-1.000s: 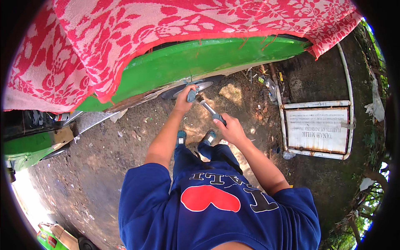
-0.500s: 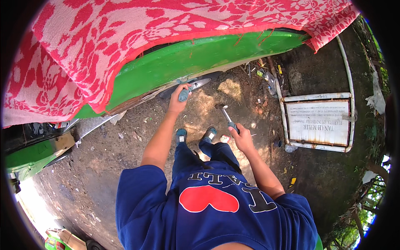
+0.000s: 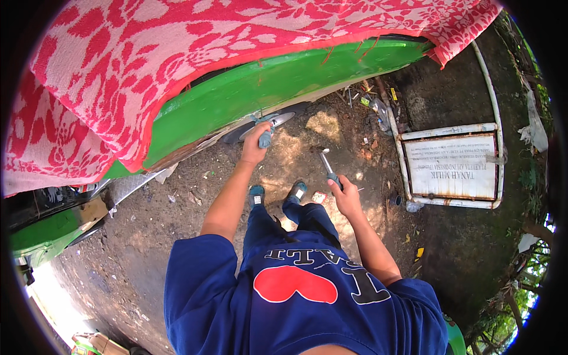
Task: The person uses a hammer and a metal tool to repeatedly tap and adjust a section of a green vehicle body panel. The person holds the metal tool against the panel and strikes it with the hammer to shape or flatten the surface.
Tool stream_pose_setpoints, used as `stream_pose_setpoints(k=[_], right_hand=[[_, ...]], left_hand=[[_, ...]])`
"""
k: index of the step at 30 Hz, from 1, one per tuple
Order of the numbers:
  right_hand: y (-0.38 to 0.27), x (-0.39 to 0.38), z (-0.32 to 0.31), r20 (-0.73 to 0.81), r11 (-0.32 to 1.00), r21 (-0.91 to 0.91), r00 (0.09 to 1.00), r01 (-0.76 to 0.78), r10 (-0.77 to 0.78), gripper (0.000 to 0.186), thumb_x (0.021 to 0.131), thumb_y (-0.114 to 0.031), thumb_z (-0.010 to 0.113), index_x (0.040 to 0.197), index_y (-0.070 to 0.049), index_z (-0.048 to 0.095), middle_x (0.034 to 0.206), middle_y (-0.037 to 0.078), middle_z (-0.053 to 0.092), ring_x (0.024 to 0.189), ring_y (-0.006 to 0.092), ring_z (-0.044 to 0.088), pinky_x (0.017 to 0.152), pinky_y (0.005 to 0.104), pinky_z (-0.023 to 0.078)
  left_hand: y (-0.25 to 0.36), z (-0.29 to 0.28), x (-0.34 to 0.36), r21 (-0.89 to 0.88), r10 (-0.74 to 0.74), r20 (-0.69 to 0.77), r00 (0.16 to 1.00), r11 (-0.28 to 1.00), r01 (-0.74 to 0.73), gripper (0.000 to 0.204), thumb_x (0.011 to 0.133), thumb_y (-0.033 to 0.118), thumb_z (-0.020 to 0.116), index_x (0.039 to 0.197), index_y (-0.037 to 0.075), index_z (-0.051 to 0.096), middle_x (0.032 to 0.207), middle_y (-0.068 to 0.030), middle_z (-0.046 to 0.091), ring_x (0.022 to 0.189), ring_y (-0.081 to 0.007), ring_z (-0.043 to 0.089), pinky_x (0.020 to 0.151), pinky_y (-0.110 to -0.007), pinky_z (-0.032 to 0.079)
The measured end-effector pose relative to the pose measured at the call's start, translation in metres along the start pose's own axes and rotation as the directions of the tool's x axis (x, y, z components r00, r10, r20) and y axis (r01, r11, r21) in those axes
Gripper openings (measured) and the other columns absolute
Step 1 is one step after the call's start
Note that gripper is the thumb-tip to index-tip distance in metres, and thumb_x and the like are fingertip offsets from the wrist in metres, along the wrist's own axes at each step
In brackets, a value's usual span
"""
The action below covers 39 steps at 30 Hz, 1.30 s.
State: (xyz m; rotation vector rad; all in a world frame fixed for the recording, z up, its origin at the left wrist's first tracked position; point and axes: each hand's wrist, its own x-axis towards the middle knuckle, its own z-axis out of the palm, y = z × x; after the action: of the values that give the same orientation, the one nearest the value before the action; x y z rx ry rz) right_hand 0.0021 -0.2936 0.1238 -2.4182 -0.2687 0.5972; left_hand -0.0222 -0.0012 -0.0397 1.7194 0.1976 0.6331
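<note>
My left hand (image 3: 254,145) is closed around a blue-grey thing (image 3: 265,139) that looks like wrapped cloth; its exact kind is unclear. A thin tip seems to stick up from it toward the lower edge of a green car body (image 3: 236,94). Behind that hand is a wheel (image 3: 277,120) with a silvery cover. To the right, my right hand (image 3: 348,198) grips a hammer (image 3: 329,165) by its grey-blue handle. The hammer's metal head points away from me, over the ground and apart from the car.
A red and pink floral blanket (image 3: 195,41) drapes over the car. At right, a white sign (image 3: 452,168) in a rusty pipe frame lies beside plastic litter (image 3: 381,112) and rubble. My shoes (image 3: 256,195) stand on bare dirt. Another green car part (image 3: 44,231) is at left.
The view has shifted slightly. The blue-grey thing in my left hand is turned a little and its upper end now shows against the green panel. Both hands keep their grip.
</note>
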Motion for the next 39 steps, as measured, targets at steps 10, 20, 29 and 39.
stream_pose_setpoints(k=[10, 20, 29, 39], right_hand=[[0.016, -0.003, -0.007, -0.049, 0.995, 0.037, 0.995, -0.089, 0.09, 0.036, 0.094, -0.033, 0.065, 0.107, 0.001, 0.065, 0.066, 0.012, 0.059, 0.062, 0.017, 0.056, 0.062, 0.0352, 0.047], [0.033, -0.005, -0.003, -0.002, 0.987, 0.12, 0.995, -0.103, 0.104, 0.036, 0.094, -0.034, 0.066, 0.107, 0.0, 0.065, 0.068, 0.009, 0.061, 0.063, 0.0152, 0.055, 0.062, 0.0328, 0.046], [0.05, -0.006, -0.006, -0.068, 0.964, 0.229, 0.986, -0.135, 0.154, 0.034, 0.094, -0.033, 0.066, 0.105, -0.001, 0.066, 0.066, 0.006, 0.059, 0.062, 0.0128, 0.052, 0.061, 0.0315, 0.045], [0.122, 0.014, 0.019, -0.016, 0.899, 0.373, 0.967, -0.23, 0.254, 0.032, 0.095, -0.033, 0.064, 0.107, -0.003, 0.066, 0.068, 0.005, 0.058, 0.065, 0.0127, 0.053, 0.062, 0.0306, 0.045]], left_hand=[[0.009, 0.0, -0.011, 0.033, -0.037, 0.074, 0.997, 0.999, 0.035, 0.036, 0.075, -0.013, 0.059, 0.106, 0.004, 0.054, 0.118, -0.014, 0.061, 0.108, -0.0324, 0.062, 0.093, -0.028, 0.046], [0.003, 0.005, 0.011, 0.108, 0.016, 0.105, 0.994, 0.994, -0.027, 0.035, 0.076, -0.01, 0.063, 0.108, 0.005, 0.055, 0.118, -0.0153, 0.062, 0.11, -0.0364, 0.062, 0.093, -0.035, 0.049], [0.014, 0.01, 0.01, 0.254, -0.066, 0.172, 0.983, 0.967, 0.02, 0.044, 0.072, -0.012, 0.063, 0.11, 0.007, 0.055, 0.124, -0.0134, 0.061, 0.113, -0.0375, 0.059, 0.093, -0.038, 0.049], [0.025, 0.033, 0.017, 0.616, -0.211, 0.322, 0.923, 0.787, -0.035, 0.039, 0.07, -0.005, 0.068, 0.106, 0.009, 0.059, 0.124, -0.0098, 0.064, 0.116, -0.0307, 0.057, 0.105, -0.041, 0.04]])
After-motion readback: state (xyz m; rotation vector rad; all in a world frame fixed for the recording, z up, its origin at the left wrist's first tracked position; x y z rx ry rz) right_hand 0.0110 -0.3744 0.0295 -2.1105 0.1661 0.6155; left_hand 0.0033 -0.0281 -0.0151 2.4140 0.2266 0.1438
